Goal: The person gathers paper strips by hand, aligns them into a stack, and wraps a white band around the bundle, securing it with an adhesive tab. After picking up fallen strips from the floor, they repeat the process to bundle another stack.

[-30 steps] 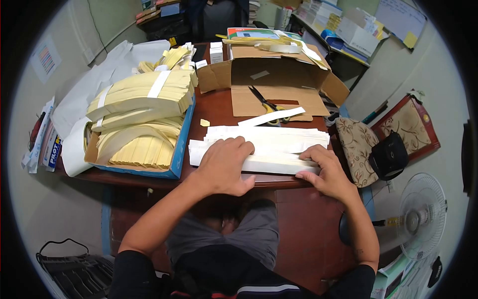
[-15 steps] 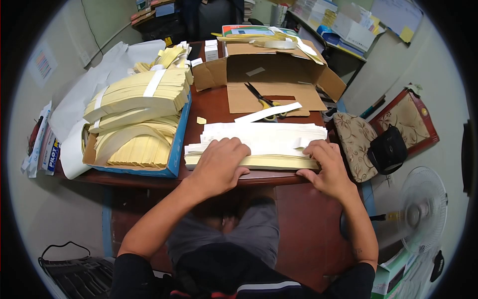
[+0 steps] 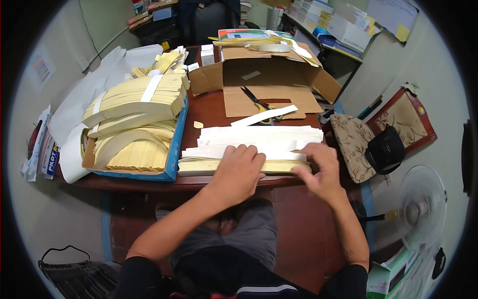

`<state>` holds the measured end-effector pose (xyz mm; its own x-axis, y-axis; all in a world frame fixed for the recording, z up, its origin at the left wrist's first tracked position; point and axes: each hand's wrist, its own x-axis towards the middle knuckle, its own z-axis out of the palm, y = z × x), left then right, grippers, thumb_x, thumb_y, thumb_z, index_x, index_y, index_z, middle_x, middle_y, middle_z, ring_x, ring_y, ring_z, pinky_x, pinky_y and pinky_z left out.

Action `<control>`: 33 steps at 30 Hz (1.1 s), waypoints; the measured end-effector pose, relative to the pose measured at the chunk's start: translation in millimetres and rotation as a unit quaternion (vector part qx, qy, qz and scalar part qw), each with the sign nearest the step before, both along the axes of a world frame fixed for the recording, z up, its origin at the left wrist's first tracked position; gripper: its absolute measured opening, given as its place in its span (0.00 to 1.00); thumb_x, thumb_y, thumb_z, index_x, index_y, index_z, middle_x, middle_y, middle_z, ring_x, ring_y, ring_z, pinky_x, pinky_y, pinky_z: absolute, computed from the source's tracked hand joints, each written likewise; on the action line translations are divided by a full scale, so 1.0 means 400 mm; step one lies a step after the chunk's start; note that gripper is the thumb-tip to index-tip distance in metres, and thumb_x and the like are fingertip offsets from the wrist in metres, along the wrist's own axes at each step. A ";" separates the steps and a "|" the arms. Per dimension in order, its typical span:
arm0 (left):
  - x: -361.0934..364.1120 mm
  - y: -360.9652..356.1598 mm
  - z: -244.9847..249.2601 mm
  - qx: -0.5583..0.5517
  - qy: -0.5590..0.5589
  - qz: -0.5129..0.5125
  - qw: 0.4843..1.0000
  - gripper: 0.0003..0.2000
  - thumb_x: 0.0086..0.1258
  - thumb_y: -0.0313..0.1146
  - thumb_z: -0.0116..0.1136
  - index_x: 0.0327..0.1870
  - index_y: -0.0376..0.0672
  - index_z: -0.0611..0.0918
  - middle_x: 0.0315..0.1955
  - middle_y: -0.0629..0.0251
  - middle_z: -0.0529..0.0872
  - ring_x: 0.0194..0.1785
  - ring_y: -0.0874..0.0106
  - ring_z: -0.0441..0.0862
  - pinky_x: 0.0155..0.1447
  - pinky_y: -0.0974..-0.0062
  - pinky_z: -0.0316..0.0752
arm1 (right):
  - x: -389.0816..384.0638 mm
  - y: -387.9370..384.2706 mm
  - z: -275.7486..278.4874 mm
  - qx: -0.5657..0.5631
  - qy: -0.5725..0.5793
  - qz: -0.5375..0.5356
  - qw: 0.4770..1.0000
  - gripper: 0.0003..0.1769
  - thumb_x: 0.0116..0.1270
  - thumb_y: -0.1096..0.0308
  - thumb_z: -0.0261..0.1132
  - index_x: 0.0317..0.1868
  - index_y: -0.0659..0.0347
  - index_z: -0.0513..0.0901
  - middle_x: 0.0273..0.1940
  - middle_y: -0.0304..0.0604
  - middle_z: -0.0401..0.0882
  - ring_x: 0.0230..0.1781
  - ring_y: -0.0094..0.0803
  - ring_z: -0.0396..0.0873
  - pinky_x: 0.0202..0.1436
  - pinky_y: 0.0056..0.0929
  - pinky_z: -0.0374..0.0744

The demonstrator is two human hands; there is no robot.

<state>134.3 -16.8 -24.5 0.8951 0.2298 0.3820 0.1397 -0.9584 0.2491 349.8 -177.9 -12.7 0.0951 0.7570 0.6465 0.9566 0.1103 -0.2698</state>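
Observation:
A long stack of white and pale yellow paper strips (image 3: 279, 167) lies along the table's front edge. My left hand (image 3: 239, 172) is closed over its middle, fingers bent on top and the thumb at the front side. At the right end is my right hand (image 3: 323, 169), its thumb and fingers spread apart close to the stack; whether they touch it is hard to tell. A small paper flap sticks up near the right fingertips. Behind the stack, a loose white strip (image 3: 264, 115) lies across the handles of black-and-yellow scissors (image 3: 260, 105).
At left, a blue box (image 3: 180, 134) holds bundled yellow strips (image 3: 137, 94). An opened cardboard carton (image 3: 271, 74) stands at the back, with a tape roll (image 3: 275, 48) on top. To the right are a patterned chair (image 3: 351, 144) with a black pouch (image 3: 386, 149) and a fan (image 3: 418, 209).
My left hand has slid right along the stack, toward its middle. My right hand has shifted a little, its thumb and fingers wider apart. The view has tilted slightly.

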 end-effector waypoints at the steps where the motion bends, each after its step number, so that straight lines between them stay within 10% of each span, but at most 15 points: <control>1: 0.003 -0.005 0.001 0.000 0.004 0.008 1.000 0.19 0.66 0.34 0.73 0.55 0.40 0.81 0.47 0.58 0.81 0.53 0.58 0.79 0.59 0.59 0.69 | 0.002 0.016 -0.009 0.019 0.064 -0.065 0.996 0.21 0.59 0.59 0.82 0.46 0.60 0.86 0.44 0.46 0.88 0.45 0.42 0.84 0.52 0.40 0.74; 12: 0.022 -0.028 -0.033 -0.002 -0.027 0.025 0.999 0.18 0.68 0.33 0.71 0.56 0.39 0.81 0.47 0.59 0.80 0.52 0.60 0.78 0.59 0.59 0.68 | 0.028 0.114 0.026 -0.192 0.247 -0.108 0.944 0.20 0.53 0.65 0.85 0.35 0.67 0.83 0.33 0.49 0.84 0.34 0.40 0.83 0.41 0.37 0.81; 19: 0.027 -0.017 -0.034 0.011 -0.043 0.020 0.999 0.18 0.67 0.32 0.71 0.56 0.41 0.81 0.47 0.59 0.80 0.53 0.58 0.78 0.60 0.58 0.68 | 0.049 0.098 0.060 -0.249 0.165 -0.113 0.948 0.19 0.55 0.65 0.83 0.39 0.66 0.83 0.34 0.49 0.84 0.35 0.40 0.82 0.44 0.40 0.81; 23: 0.037 -0.007 -0.032 0.001 -0.026 0.033 0.999 0.20 0.66 0.32 0.72 0.57 0.41 0.81 0.48 0.58 0.80 0.55 0.58 0.78 0.61 0.57 0.68 | 0.069 0.173 0.073 -0.079 0.228 -0.071 0.968 0.16 0.65 0.68 0.75 0.51 0.64 0.87 0.46 0.49 0.87 0.48 0.45 0.86 0.52 0.42 0.80; 25: 0.035 -0.020 -0.013 -0.010 -0.038 0.034 0.999 0.22 0.66 0.33 0.73 0.59 0.40 0.81 0.49 0.57 0.81 0.56 0.57 0.79 0.62 0.56 0.68 | 0.128 0.241 0.058 -0.079 -0.007 -0.084 0.993 0.16 0.68 0.70 0.71 0.55 0.61 0.89 0.54 0.46 0.87 0.58 0.47 0.83 0.64 0.47 0.75; 33: 0.009 -0.019 -0.009 -0.017 -0.055 0.040 0.998 0.28 0.64 0.36 0.76 0.64 0.38 0.80 0.53 0.55 0.82 0.58 0.56 0.81 0.66 0.56 0.67 | 0.194 0.392 0.024 -0.257 -0.071 -0.047 0.963 0.14 0.65 0.72 0.73 0.51 0.57 0.92 0.54 0.50 0.89 0.60 0.52 0.83 0.65 0.50 0.76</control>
<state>137.7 -24.6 -28.2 0.8265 0.3133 0.4678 0.1856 -0.9360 0.2990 427.3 -21.2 -3.0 0.1169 0.9726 0.2010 0.9871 -0.0914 -0.1316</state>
